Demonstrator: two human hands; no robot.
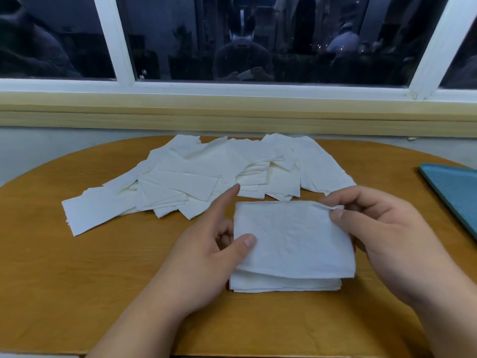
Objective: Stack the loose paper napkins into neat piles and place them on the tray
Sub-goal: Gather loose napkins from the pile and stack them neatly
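Round wooden table [77, 280], lit dim. Neat pile [286, 284] of white paper napkins sits near the table's front edge, squared up, several layers showing along its near side. Top napkin [291, 236] lies over the pile, its near edge draped on the layers below; cannot tell whether its far edge is lifted clear. Left hand [206, 254] at the pile's left side: thumb flat on the top napkin's left margin, lower fingers curled at that edge so the sheet is pinched there, index finger held out straight and apart, pointing away from the pile. Right hand [382, 233] at the pile's right side: thumb and forefinger closed together on the top napkin's far right corner, which is bunched up between them; the other fingers curl behind the right edge. Loose napkins [206, 177] lie just beyond the pile, a broad untidy spread of overlapping sheets at all angles, reaching farther left than the pile does. Teal tray [456, 192] lies well to the right of the pile, partly cut off by the frame edge; only bare surface shows. Dark window [258, 34] with white frame stands far beyond the pile.
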